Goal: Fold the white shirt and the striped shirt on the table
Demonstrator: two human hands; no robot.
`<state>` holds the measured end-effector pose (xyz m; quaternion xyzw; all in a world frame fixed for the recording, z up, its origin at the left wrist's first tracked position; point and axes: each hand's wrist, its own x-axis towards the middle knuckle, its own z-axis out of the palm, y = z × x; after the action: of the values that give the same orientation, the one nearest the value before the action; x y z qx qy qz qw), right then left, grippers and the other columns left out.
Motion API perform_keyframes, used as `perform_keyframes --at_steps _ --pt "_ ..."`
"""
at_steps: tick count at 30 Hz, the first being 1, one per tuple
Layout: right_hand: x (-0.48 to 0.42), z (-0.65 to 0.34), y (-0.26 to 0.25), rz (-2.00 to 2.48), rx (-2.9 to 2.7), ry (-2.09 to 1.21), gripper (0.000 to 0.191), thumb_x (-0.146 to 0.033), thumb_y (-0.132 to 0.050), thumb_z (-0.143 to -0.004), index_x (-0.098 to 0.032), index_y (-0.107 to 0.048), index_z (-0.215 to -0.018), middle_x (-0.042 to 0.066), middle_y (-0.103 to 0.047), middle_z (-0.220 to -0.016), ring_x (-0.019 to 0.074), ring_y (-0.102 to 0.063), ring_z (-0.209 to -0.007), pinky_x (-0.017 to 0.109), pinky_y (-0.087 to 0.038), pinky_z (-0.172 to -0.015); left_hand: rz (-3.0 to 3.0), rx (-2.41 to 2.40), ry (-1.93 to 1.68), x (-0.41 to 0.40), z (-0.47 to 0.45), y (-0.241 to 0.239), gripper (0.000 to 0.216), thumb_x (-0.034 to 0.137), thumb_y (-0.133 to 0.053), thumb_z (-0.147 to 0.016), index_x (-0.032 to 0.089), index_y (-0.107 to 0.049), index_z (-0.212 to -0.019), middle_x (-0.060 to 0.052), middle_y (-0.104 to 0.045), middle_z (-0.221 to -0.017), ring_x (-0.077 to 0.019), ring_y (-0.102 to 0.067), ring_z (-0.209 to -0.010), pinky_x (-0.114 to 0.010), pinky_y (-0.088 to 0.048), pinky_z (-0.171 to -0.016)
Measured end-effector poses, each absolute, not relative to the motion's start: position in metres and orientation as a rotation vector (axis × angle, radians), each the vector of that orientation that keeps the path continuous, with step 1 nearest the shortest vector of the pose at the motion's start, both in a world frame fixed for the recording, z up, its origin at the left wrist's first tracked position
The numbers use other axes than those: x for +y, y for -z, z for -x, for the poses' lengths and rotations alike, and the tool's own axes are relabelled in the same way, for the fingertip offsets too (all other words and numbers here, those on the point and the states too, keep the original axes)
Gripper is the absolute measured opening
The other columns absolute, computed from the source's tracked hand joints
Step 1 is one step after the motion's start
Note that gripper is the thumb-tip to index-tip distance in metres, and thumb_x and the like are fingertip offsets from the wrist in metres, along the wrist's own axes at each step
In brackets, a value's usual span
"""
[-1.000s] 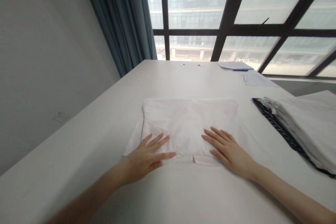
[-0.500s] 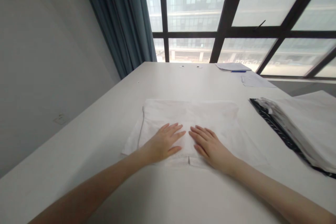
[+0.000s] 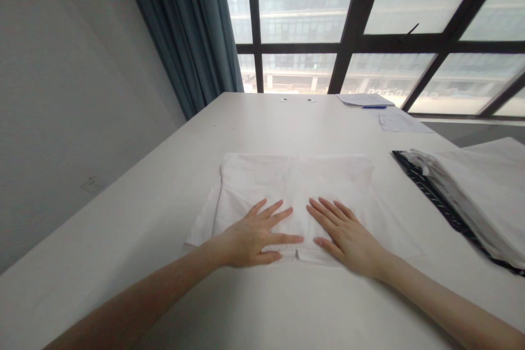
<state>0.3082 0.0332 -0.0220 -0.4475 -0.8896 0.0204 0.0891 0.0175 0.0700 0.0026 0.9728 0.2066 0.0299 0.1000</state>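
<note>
A folded white garment (image 3: 262, 175) lies flat on the white table in front of me, its sides flaring out towards the near corners. My left hand (image 3: 258, 235) rests on its left-centre part with the fingers spread wide. Beside it, my right hand (image 3: 344, 235) lies flat on the right-centre part, fingers stretched out. Both palms face down on the cloth and grip nothing. A small dark slit shows at the garment's near edge, between the hands. The cloth beneath the palms is hidden.
On the right of the white table (image 3: 262, 126) sits a stack of folded white and black clothes (image 3: 479, 191). Papers (image 3: 365, 99) and a blue pen (image 3: 374, 107) lie at the far right corner. A wall (image 3: 61, 93) borders the left; a blue curtain (image 3: 184, 22) hangs behind.
My hands have slid slightly nearer to me and a little apart over the cloth. The left fingers have spread wider. The view has tilted slightly.
</note>
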Motion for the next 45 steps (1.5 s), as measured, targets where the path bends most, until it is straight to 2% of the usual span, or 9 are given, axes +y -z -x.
perform_keyframes --at_steps 12,14,17,20,23,26,31,35,45 --pt "0.010 -0.330 0.020 1.404 -2.656 -0.171 0.066 -0.051 -0.040 -0.097 -0.033 -0.013 -0.155 0.003 -0.025 -0.158 0.0281 -0.021 -0.145 0.054 -0.026 -0.114 -2.779 0.527 -0.036 0.044 0.015 -0.013 0.057 0.050 -0.056 -0.091 0.044 -0.037 -0.145 -0.001 -0.025 -0.158 -0.0327 -0.019 -0.146 -0.056 -0.012 -0.117" --pt "0.009 -0.331 0.013 1.397 -2.671 -0.222 0.065 -0.052 -0.041 -0.096 -0.031 -0.020 -0.154 0.004 -0.029 -0.157 0.0287 -0.027 -0.144 0.054 -0.030 -0.112 -2.705 0.529 -0.035 0.041 0.019 -0.018 0.051 0.051 -0.051 -0.094 0.043 -0.040 -0.143 0.000 -0.032 -0.156 -0.0293 -0.022 -0.146 -0.053 -0.011 -0.118" --pt "0.020 -0.327 -0.004 1.402 -2.668 -0.286 0.049 -0.046 -0.042 -0.097 -0.029 -0.047 -0.143 0.004 -0.048 -0.146 0.0272 -0.044 -0.134 0.048 -0.040 -0.106 -2.584 0.661 -0.161 0.052 0.019 -0.018 0.036 0.038 -0.038 -0.102 0.037 -0.050 -0.136 0.001 -0.056 -0.140 -0.0198 -0.040 -0.138 -0.046 -0.012 -0.120" --pt "0.049 -0.314 -0.019 1.409 -2.593 -0.231 0.035 -0.032 -0.041 -0.097 -0.024 -0.065 -0.122 0.007 -0.066 -0.125 0.0248 -0.061 -0.114 0.044 -0.048 -0.097 -2.592 0.845 -0.410 0.083 0.005 -0.013 0.034 0.031 -0.035 -0.102 0.026 -0.061 -0.123 -0.003 -0.066 -0.124 -0.0172 -0.056 -0.121 -0.041 -0.027 -0.115" --pt "0.092 -0.299 -0.019 1.397 -2.507 -0.079 0.036 -0.024 -0.043 -0.093 -0.018 -0.064 -0.121 0.012 -0.064 -0.126 0.0260 -0.060 -0.113 0.043 -0.047 -0.097 -2.728 0.916 -0.466 0.124 -0.021 -0.006 0.036 0.028 -0.040 -0.099 0.016 -0.060 -0.125 -0.011 -0.059 -0.134 -0.0203 -0.051 -0.127 -0.038 -0.038 -0.109" --pt "0.132 -0.290 -0.005 1.389 -2.504 -0.027 0.040 -0.022 -0.044 -0.091 -0.013 -0.060 -0.127 0.014 -0.057 -0.136 0.0270 -0.050 -0.127 0.043 -0.041 -0.105 -2.826 0.988 -0.307 0.157 -0.046 0.003 0.042 0.029 -0.045 -0.096 0.012 -0.052 -0.134 -0.015 -0.044 -0.148 -0.0226 -0.038 -0.138 -0.037 -0.031 -0.113" --pt "0.156 -0.288 0.019 1.528 -2.484 -0.070 0.049 -0.033 -0.035 -0.097 -0.016 -0.046 -0.142 0.012 -0.044 -0.149 0.0261 -0.033 -0.141 0.048 -0.027 -0.114 -2.844 1.113 -0.129 0.173 -0.059 0.016 0.055 0.041 -0.039 -0.099 0.022 -0.029 -0.150 -0.011 -0.026 -0.158 -0.0244 -0.021 -0.146 -0.051 -0.018 -0.116" --pt "0.153 -0.293 0.024 1.626 -2.495 -0.081 0.054 -0.043 -0.026 -0.100 -0.023 -0.036 -0.149 0.007 -0.033 -0.156 0.0275 -0.026 -0.144 0.054 -0.023 -0.114 -2.807 1.153 -0.055 0.177 -0.052 0.018 0.061 0.054 -0.035 -0.098 0.029 -0.023 -0.152 -0.007 -0.017 -0.161 -0.0275 -0.013 -0.148 -0.055 -0.013 -0.116" --pt "0.163 -0.356 0.026 2.018 -2.382 -0.080 0.063 -0.054 -0.016 -0.097 -0.028 -0.023 -0.154 0.002 -0.021 -0.160 0.0273 -0.019 -0.146 0.054 -0.019 -0.115 -2.673 1.482 0.015 0.202 0.010 0.021 0.071 0.063 -0.025 -0.096 0.024 -0.019 -0.154 -0.009 -0.013 -0.161 -0.0307 -0.012 -0.148 -0.053 -0.012 -0.116"
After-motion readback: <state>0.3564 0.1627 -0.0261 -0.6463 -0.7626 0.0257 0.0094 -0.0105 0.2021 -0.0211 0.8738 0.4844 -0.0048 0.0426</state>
